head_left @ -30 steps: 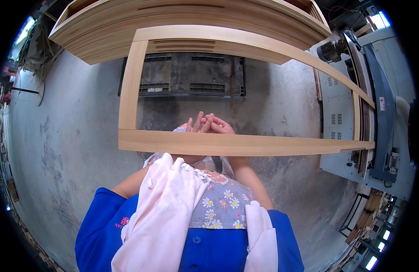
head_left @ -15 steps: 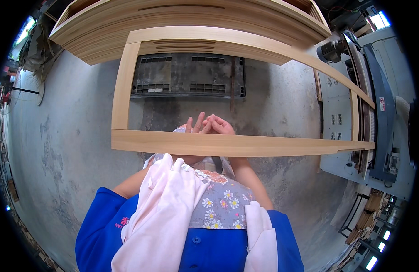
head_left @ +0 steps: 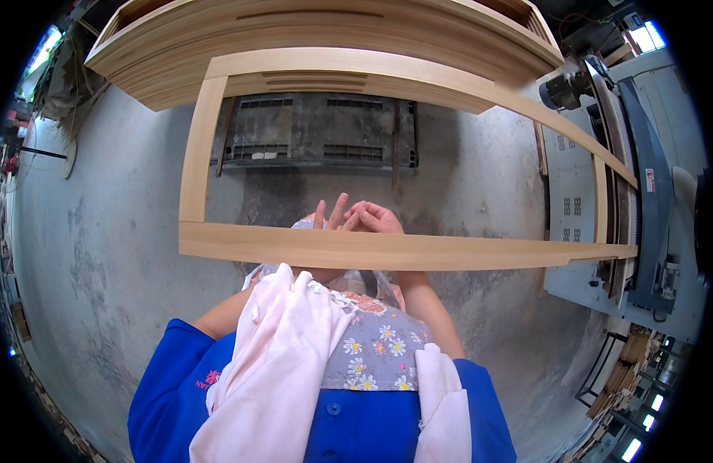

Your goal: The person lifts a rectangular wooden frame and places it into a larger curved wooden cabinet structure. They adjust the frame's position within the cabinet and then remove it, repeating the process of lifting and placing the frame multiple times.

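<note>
A pale wooden frame (head_left: 310, 245) spans the space in front of me, its right end reaching into a machine with a grey-blue cover (head_left: 651, 177). Just beyond its near rail my two hands come together. My left hand (head_left: 335, 214) has its fingers stretched and spread, the palm mostly hidden behind the rail. Fingertips of my right hand (head_left: 379, 219) are pinched against the left hand's fingers; anything between them is too small to see. Neither hand grips the frame.
A large stack of similar wooden frames (head_left: 318, 35) fills the far side. A dark pallet (head_left: 310, 131) lies on the concrete floor below. A motor (head_left: 563, 91) sits by the machine. Wooden strips (head_left: 620, 370) are piled at the right.
The wooden frame has shifted slightly left, away from the machine, and a little nearer me. My hands stay together in almost the same place.
</note>
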`<state>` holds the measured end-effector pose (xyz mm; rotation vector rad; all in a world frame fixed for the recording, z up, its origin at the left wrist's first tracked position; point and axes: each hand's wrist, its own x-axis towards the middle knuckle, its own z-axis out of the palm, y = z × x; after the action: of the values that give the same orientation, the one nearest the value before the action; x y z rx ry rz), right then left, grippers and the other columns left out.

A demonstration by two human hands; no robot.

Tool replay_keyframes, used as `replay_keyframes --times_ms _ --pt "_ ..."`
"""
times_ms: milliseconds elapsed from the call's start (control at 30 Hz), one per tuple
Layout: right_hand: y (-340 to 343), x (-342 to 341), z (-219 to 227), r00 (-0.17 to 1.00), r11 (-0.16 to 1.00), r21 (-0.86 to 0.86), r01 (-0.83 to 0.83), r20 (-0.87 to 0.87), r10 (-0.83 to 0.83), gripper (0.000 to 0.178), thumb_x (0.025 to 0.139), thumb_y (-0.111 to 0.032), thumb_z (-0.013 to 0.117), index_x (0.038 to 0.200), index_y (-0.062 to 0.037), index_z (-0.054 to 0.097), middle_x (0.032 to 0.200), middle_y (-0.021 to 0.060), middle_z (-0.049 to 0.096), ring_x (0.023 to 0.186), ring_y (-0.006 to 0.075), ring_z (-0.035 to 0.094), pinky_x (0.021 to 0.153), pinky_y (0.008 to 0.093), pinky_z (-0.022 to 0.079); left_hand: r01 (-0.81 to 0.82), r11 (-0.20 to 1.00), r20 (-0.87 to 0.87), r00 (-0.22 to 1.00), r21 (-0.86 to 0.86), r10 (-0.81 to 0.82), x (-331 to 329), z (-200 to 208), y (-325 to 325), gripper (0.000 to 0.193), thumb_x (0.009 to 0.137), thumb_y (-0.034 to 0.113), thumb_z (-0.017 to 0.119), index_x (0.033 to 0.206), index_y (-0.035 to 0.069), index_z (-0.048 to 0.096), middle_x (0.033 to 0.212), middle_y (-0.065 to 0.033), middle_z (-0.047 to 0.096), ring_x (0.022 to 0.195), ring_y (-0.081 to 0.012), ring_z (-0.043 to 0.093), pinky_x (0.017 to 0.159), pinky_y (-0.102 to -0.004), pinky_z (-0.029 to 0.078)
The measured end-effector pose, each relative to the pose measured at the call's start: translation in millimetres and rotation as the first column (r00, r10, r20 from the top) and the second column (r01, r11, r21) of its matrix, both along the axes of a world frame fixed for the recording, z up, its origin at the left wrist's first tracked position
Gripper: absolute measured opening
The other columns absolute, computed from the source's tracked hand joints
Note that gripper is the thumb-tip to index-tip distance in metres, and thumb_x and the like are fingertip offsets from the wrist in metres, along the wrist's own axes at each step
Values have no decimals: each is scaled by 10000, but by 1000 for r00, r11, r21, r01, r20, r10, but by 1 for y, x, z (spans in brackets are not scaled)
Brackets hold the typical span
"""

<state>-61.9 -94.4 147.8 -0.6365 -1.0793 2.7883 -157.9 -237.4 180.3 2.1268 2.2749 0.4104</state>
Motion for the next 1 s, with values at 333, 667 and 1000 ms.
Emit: replay_keyframes --times_ms 333,667,1000 --pt "3 -3 -22 997 998 -41 -38 -64 36 179 939 -200 511 1002 -36 547 983 74 625 851 137 625 742 254 517 -30 1000 -71 997 -3 29 3 -10 5 526 881 398 465 1342 146 451 1470 -75 311 1358 -414 237 1065 -620 164" --pt "11 15 -12 999 999 -39 4 -47 -6 259 936 -220 524 1079 -7 562 1025 102 639 915 157 635 799 256 511 -20 994 36 999 -110 24 9 -2 19 576 860 436 503 1363 166 429 1466 -75 317 1359 -435 207 1042 -645 183" --pt "47 205 -56 595 751 350 560 462 -658 336 894 -247 558 1173 -61 547 1067 72 638 913 136 625 760 309 520 101 983 955 -272 154 -122 10 11 -6 1073 732 422 747 1468 63 56 1521 -138 125 1395 -282 159 1119 -462 161"
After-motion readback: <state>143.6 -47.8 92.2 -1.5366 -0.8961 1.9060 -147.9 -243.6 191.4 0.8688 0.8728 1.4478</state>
